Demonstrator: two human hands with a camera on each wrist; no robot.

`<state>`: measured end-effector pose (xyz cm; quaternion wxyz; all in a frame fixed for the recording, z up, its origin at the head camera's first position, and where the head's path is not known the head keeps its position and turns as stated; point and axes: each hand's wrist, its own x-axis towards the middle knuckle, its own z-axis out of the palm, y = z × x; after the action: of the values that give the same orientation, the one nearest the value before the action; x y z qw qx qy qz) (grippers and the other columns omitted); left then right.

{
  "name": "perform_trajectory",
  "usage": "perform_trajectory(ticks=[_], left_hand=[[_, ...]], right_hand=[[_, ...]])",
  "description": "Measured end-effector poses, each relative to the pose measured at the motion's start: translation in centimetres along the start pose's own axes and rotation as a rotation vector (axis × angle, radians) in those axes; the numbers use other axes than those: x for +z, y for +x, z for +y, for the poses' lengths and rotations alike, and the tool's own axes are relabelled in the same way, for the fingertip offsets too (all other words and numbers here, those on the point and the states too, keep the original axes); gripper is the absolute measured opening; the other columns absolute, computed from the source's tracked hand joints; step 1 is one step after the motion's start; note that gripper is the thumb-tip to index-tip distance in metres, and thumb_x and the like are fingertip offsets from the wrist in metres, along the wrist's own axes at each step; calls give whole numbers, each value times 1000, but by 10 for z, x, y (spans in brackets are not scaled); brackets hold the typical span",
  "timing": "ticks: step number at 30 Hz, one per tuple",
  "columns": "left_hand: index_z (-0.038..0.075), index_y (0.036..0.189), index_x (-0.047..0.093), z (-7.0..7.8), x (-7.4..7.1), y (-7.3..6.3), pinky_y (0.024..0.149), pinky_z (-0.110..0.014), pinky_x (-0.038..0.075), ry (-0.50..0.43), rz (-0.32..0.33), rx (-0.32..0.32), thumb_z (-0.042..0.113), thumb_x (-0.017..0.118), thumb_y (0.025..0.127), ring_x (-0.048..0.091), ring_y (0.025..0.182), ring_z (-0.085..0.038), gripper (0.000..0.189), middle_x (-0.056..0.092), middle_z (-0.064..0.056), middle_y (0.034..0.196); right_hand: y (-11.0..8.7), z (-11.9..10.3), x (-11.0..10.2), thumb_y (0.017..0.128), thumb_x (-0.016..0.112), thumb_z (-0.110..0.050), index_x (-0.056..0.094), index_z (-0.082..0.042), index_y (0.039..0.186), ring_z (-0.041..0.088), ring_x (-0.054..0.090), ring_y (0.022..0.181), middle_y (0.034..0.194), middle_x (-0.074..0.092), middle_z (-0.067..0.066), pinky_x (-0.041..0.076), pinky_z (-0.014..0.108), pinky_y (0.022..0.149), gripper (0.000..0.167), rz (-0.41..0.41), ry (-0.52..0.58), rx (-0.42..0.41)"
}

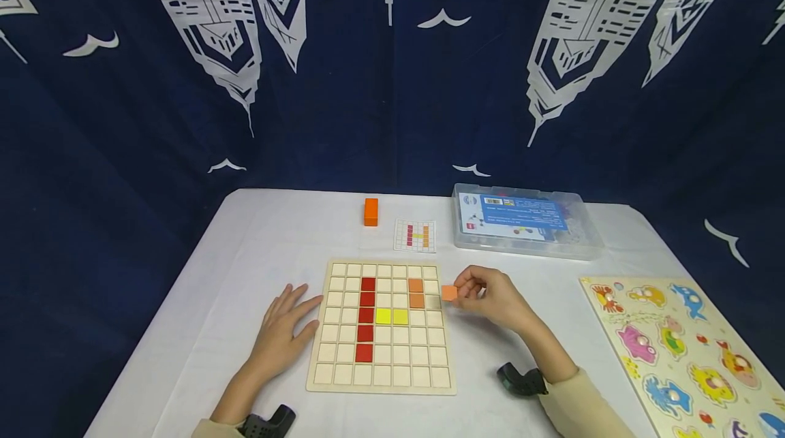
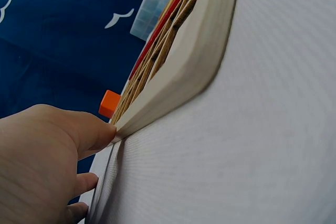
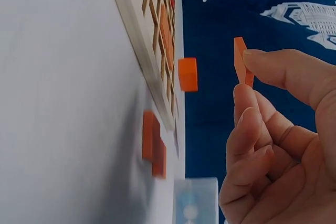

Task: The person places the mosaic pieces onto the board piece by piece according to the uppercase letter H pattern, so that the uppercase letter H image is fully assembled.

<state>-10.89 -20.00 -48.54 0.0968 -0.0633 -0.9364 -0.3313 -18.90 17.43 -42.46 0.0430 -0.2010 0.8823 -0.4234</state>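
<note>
Between thumb and finger my right hand (image 1: 497, 295) pinches a thin square orange tile (image 3: 240, 61), held above the table just off the board's right edge. The wooden grid board (image 1: 380, 378) carries a column of several red tiles (image 1: 366, 315), two yellow tiles (image 1: 391, 316) beside them and two orange tiles (image 1: 416, 293) at the upper right. My left hand (image 1: 279, 329) lies with fingers spread at the board's left edge, fingertips touching it. In the right wrist view, more orange tiles (image 3: 152, 142) lie on the cloth near the board; the head view hides them behind the right hand.
Behind the board are an orange block (image 1: 371, 212) and a small printed pattern card (image 1: 415, 236). A clear plastic case (image 1: 527, 223) sits at the back right. An animal puzzle board (image 1: 674, 349) lies on the right. A dark blue curtain (image 1: 392, 118) hangs behind the table.
</note>
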Motion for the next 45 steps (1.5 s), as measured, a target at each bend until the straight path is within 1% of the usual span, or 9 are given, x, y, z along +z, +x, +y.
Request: perform_trajectory(ticks=[3,8,17,23,26,29,37,41,45], left_hand=[[11,131,63,1,0,0,117,-64,12,5,6,8,12,66,90,21,146,-45,41,43,-21,150],[11,131,62,2,0,0,117,-63,11,4,1,-2,12,66,90,21,146,-44,41,42,-21,151],[10,131,63,2,1,2,117,-64,12,10,6,3,12,66,90,21,146,-45,41,42,-21,150],[10,130,63,0,0,1,117,-64,11,11,2,-3,13,66,90,21,146,-45,41,42,-21,150],[10,131,62,0,0,1,117,-63,10,5,-7,-8,13,66,90,20,147,-44,41,41,-21,151],[11,131,63,-1,0,1,117,-63,11,6,-4,0,13,66,90,20,146,-44,41,42,-21,151],[11,130,63,0,0,0,116,-64,12,4,8,12,13,66,90,22,146,-45,40,43,-21,150],[11,130,63,0,-1,0,116,-64,12,4,8,12,12,67,90,22,146,-45,41,43,-21,150],[10,130,63,2,-1,1,116,-64,11,-11,-1,3,11,67,90,20,146,-45,41,42,-22,151]], right_hand=[[3,-3,7,74,77,1,65,-5,91,10,53,65,75,61,1,46,20,57,22,-32,20,1],[8,-9,21,73,81,-5,65,-5,90,9,50,61,74,60,0,43,18,54,23,-91,37,-10],[9,-12,38,73,82,-7,64,-6,89,4,49,58,71,60,-4,42,17,52,24,-163,20,-42],[10,-11,43,73,84,-10,64,-7,86,3,49,56,68,59,-6,42,17,52,24,-154,-18,-91],[9,-11,45,73,84,-10,64,-8,86,2,49,57,67,58,-7,42,17,53,24,-157,-29,-86],[8,-11,47,73,84,-11,63,-8,85,2,49,58,68,58,-7,41,17,53,24,-164,-41,-67],[7,-12,51,72,85,-12,63,-10,83,2,47,57,67,58,-8,40,17,53,25,-154,-82,-61],[7,-13,51,72,86,-15,64,-10,84,3,47,57,69,58,-7,40,17,52,26,-146,-63,-64],[8,-13,44,73,86,-16,66,-9,87,4,47,57,70,59,-6,40,17,51,25,-104,-34,-60]])
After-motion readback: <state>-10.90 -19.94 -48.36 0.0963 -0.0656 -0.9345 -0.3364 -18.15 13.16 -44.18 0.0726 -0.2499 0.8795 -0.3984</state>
